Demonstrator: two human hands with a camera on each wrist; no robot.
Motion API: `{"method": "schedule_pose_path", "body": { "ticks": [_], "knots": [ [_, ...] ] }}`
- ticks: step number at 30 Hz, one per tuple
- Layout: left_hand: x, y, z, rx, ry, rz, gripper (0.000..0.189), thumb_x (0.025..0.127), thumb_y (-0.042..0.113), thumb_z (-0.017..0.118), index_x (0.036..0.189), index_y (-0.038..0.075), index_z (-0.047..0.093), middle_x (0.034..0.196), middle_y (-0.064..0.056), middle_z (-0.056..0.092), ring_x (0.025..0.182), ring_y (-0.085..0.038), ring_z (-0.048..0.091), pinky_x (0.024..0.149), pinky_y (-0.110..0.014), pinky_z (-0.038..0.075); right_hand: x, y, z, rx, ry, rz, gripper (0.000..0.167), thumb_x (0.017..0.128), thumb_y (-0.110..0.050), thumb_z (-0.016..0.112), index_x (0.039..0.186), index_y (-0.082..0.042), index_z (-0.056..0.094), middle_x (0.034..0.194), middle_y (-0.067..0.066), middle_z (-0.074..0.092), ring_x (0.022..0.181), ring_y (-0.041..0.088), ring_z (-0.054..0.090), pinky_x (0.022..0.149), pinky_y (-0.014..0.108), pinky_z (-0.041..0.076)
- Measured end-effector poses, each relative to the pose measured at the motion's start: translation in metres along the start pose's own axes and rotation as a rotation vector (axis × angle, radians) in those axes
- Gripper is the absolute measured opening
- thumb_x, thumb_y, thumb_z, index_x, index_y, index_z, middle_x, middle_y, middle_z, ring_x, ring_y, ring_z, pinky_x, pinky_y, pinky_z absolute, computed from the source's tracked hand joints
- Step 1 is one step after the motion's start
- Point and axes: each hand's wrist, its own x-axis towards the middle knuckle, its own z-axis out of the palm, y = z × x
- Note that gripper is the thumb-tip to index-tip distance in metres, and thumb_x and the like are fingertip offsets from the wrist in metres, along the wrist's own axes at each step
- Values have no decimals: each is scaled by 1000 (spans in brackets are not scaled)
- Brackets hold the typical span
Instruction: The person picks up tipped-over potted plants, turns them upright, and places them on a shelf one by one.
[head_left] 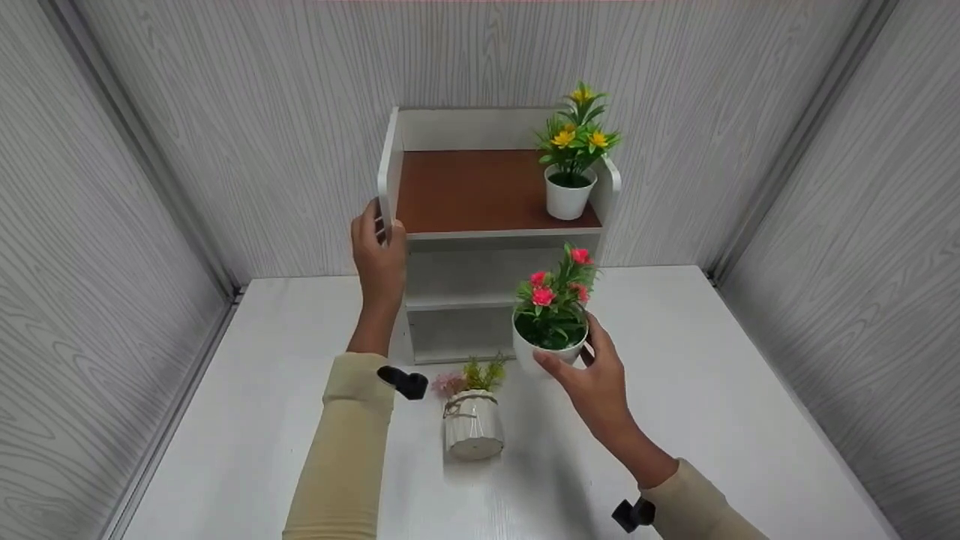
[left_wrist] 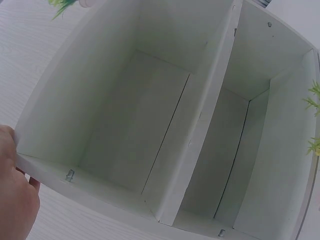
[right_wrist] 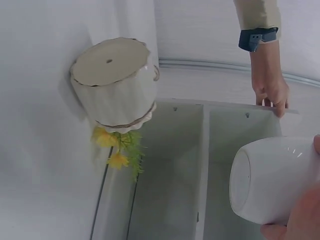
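Observation:
My left hand (head_left: 380,259) grips the front edge of the left side panel of a small white shelf unit (head_left: 465,305) with a brown top board. In the left wrist view part of that hand (left_wrist: 17,192) shows at the panel's edge. My right hand (head_left: 600,379) holds a white pot (head_left: 529,352) of pink flowers (head_left: 542,296), thumb in front and fingers round its right side, raised before the shelf's lower compartments. The right wrist view shows the pot's smooth underside (right_wrist: 241,182) and part of the right hand (right_wrist: 302,215).
A potted plant with yellow flowers (head_left: 568,191) stands at the right of the brown top board (head_left: 469,191). A ribbed cream vase (head_left: 474,427), tied with twine, lies on its side on the white table (head_left: 285,420), flowers toward the shelf. Grained panels (head_left: 300,135) enclose the table.

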Motion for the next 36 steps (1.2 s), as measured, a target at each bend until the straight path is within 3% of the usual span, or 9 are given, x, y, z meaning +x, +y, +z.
{"method": "schedule_pose_path", "body": {
  "ticks": [10,24,36],
  "knots": [
    [0,1,-1,-3,-9,-4,51,104,29,50,152,13,40,139,-7,47,130,-17,50,111,-36,44,24,-34,9,-23,13,-40,99,80,-46,84,155,-8,33,150,9,42,140,25,44,114,47,40],
    [0,1,0,-12,0,-7,51,104,27,50,152,13,41,138,-8,47,128,-18,51,110,-38,44,61,-85,32,-24,41,-166,98,79,-48,83,154,-7,36,145,8,47,137,21,47,112,43,43],
    [0,0,-1,-40,-3,-22,52,102,30,50,151,14,43,138,-7,48,129,-18,51,111,-38,43,97,-107,56,-99,132,-170,101,77,-54,83,153,-8,38,147,8,47,133,17,48,109,36,46]
  ]
}}
